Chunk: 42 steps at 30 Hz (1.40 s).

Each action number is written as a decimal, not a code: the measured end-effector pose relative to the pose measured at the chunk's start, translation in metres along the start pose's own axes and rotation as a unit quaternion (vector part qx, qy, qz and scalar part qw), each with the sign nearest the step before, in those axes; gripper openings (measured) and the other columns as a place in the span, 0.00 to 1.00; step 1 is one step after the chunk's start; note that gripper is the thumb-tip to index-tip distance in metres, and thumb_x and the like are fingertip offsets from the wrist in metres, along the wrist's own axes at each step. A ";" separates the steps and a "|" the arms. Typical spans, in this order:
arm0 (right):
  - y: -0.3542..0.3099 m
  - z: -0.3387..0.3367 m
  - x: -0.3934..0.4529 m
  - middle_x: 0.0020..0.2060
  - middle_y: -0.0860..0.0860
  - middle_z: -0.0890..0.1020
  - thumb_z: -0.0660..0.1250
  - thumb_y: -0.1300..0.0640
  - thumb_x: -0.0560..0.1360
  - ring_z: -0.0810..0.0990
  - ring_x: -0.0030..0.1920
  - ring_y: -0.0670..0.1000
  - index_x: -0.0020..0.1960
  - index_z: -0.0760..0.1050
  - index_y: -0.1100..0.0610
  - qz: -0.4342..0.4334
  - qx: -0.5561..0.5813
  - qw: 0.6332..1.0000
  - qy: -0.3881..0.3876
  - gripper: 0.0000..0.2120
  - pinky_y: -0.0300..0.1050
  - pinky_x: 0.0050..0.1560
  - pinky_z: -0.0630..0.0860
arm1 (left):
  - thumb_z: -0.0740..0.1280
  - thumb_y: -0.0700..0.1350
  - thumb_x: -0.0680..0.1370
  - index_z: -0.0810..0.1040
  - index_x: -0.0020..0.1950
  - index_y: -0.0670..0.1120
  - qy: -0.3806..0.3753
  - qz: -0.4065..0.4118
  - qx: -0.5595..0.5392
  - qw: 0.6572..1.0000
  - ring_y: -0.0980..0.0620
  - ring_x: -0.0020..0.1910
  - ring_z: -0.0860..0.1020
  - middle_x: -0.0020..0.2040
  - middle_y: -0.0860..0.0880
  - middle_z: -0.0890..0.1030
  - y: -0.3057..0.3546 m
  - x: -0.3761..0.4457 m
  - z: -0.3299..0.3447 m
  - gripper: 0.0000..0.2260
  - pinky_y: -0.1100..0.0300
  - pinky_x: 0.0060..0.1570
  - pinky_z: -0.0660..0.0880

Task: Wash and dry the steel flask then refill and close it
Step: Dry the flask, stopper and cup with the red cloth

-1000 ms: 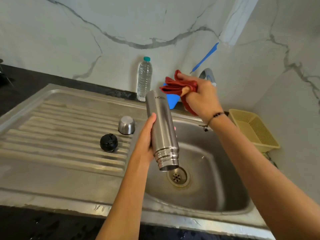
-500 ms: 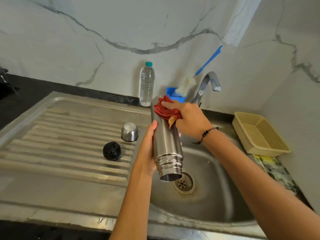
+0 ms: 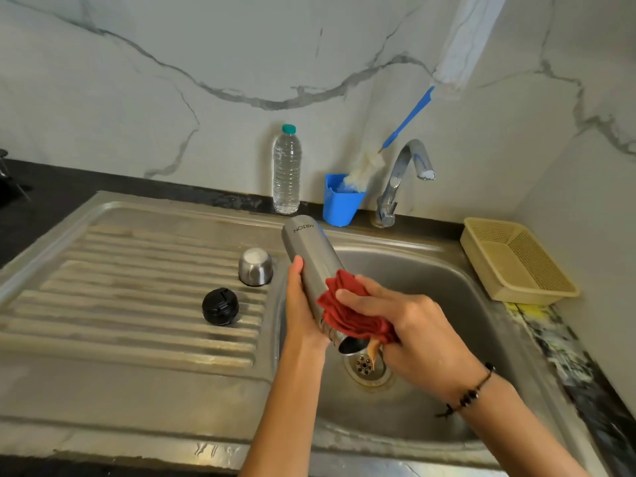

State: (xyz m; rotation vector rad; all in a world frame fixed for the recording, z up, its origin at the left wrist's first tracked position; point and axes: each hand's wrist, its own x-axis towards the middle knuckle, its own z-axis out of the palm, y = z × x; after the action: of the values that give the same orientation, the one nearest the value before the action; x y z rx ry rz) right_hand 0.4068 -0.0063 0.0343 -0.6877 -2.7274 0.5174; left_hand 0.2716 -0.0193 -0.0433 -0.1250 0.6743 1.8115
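Left hand (image 3: 303,304): holds the steel flask (image 3: 311,261) from its left side, with the thumb up along the metal.
Right hand (image 3: 406,335): squeezes a red cloth (image 3: 347,311) against the low end of the flask, fingers curled round it.
Steel flask: upside down and tilted, between the two hands, over the sink bowl (image 3: 447,294). Its open mouth points down, just above the drain (image 3: 366,366).
Black stopper (image 3: 220,306): sits on the ribbed draining board (image 3: 120,297), left of the left hand.
Steel cap (image 3: 255,266): stands mouth down on the board, just left of the flask and apart from the stopper.
Water bottle (image 3: 286,170): stands by the wall, past the flask, with a green top.
Blue cup (image 3: 342,201): stands past the hands, next to the bottle, with a bottle brush (image 3: 389,146) leaning in it.
Tap (image 3: 401,180): stands right of the cup, behind the right hand.
Yellow basket (image 3: 516,263): sits on the counter (image 3: 564,346), to the right of the right hand.
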 end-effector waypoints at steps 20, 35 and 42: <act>-0.012 -0.041 0.127 0.63 0.51 0.76 0.61 0.66 0.72 0.75 0.63 0.53 0.64 0.75 0.53 0.034 0.088 0.986 0.137 0.22 0.39 0.67 0.65 | 0.59 0.53 0.81 0.79 0.50 0.41 -0.072 0.100 0.119 0.985 0.48 0.35 0.83 0.38 0.44 0.84 0.032 -0.027 0.019 0.17 0.58 0.36 0.81; -0.013 -0.007 0.028 0.70 0.49 0.68 0.64 0.65 0.69 0.75 0.63 0.56 0.66 0.72 0.48 0.015 0.033 0.998 0.050 0.27 0.54 0.59 0.73 | 0.56 0.49 0.82 0.79 0.54 0.39 0.011 0.087 0.032 0.996 0.46 0.38 0.83 0.40 0.41 0.84 0.009 -0.026 0.012 0.17 0.57 0.38 0.81; -0.019 0.007 -0.013 0.63 0.56 0.76 0.64 0.62 0.63 0.76 0.61 0.59 0.60 0.78 0.52 -0.030 0.044 0.991 0.125 0.25 0.55 0.54 0.78 | 0.65 0.53 0.68 0.70 0.68 0.34 0.039 0.074 -0.010 0.996 0.35 0.62 0.74 0.62 0.33 0.74 0.010 -0.015 0.004 0.33 0.40 0.67 0.67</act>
State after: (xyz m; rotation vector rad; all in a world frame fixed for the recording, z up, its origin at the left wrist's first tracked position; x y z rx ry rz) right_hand 0.4080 -0.0309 0.0333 -0.6021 -2.4685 0.4983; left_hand 0.2694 -0.0320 -0.0296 -0.1632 0.7357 1.9644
